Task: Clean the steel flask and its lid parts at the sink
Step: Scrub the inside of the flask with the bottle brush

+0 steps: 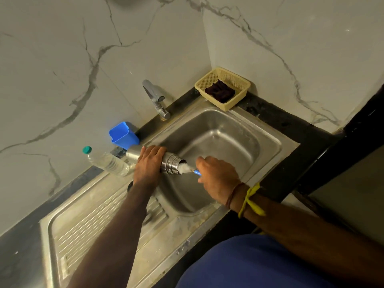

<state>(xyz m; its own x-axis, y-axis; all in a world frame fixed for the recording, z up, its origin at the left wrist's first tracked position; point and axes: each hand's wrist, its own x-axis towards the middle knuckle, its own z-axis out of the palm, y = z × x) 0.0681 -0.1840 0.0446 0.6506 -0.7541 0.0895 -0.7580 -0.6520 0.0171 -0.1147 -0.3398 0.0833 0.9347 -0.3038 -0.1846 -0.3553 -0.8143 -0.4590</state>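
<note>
The steel flask (171,164) lies on its side over the left edge of the sink basin (232,140), its open threaded mouth pointing right. My left hand (148,163) grips the flask's body from above. My right hand (216,176) holds the blue handle of a bottle brush (186,169). The brush's white bristles sit at the flask's mouth, partly inside it. No lid parts can be made out for certain; a small dark round thing shows beside my left forearm on the drainboard.
A chrome tap (155,98) stands behind the basin. A blue plastic cup (123,135) and a clear water bottle with a green cap (107,162) are at the left. A beige basket (223,88) holding a dark cloth sits at the back corner. The ribbed drainboard (87,221) lies to the left.
</note>
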